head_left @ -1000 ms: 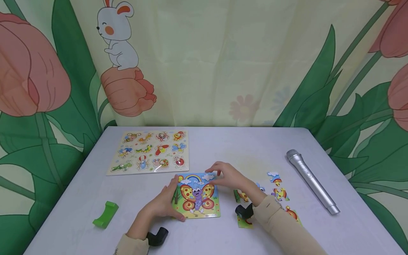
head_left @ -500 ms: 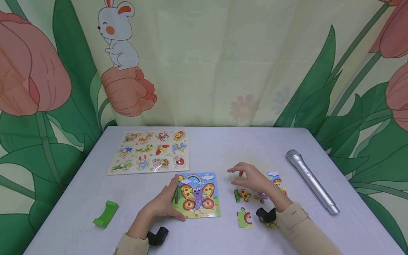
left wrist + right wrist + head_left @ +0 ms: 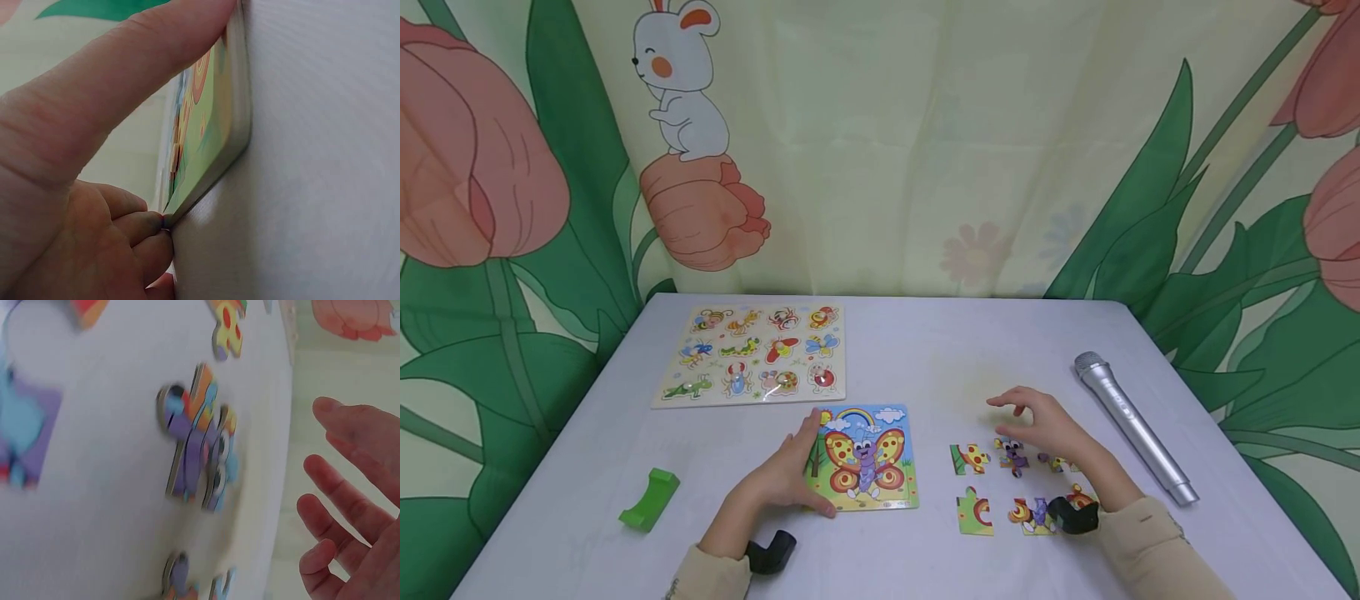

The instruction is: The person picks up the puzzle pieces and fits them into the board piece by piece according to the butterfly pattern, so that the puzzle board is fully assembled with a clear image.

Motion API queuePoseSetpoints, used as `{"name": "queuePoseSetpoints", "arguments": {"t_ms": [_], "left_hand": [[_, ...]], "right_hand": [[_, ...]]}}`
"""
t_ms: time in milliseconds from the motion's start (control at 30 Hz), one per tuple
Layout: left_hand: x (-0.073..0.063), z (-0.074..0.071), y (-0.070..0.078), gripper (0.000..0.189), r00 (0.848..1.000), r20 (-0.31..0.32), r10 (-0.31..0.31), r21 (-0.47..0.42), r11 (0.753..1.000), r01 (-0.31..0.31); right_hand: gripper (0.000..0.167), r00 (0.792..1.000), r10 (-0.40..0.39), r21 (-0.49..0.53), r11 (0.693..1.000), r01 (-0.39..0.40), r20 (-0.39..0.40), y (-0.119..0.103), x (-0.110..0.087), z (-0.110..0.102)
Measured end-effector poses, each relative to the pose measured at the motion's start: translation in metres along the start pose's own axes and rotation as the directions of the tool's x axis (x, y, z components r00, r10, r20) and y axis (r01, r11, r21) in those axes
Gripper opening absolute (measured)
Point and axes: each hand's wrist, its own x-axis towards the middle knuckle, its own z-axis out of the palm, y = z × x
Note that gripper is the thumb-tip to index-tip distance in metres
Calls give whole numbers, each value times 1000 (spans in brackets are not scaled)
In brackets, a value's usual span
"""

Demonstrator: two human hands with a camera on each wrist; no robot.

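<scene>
My left hand [image 3: 782, 475] holds the left side of a square butterfly jigsaw board [image 3: 867, 458], the thumb at its front edge. In the left wrist view the fingers [image 3: 140, 228] touch the board's edge near a corner. My right hand [image 3: 1041, 421] hovers over loose jigsaw pieces to the right, its fingers spread and holding nothing. Below it lies a purple face piece [image 3: 194, 440]. Nearby are a green-and-yellow piece [image 3: 970, 458], a green corner piece [image 3: 976, 512] and a purple-and-yellow piece [image 3: 1033, 517]. The hand, forearm and black wrist camera cover some pieces.
An insect puzzle board [image 3: 756, 354] lies at the back left of the white table [image 3: 917, 350]. A green curved block [image 3: 651, 500] is at the left. A silver microphone [image 3: 1135, 425] lies along the right side. A printed curtain [image 3: 850, 150] hangs behind.
My right hand has left the butterfly board's top right corner and moved right, over the loose pieces, uncovering those nearest the board. My left hand has stayed at the board.
</scene>
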Motion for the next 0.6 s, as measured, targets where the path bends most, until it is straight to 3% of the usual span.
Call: {"name": "queuePoseSetpoints", "arguments": {"t_ms": [167, 600], "left_hand": [[-1, 0, 1, 129, 1000, 0, 7, -3, 1000, -7], [-1, 0, 3, 129, 1000, -9, 6, 0, 1000, -6]], "right_hand": [[35, 999, 22, -45, 999, -24, -50, 13, -9, -7], [33, 987, 135, -83, 986, -142, -82, 45, -23, -22]]}}
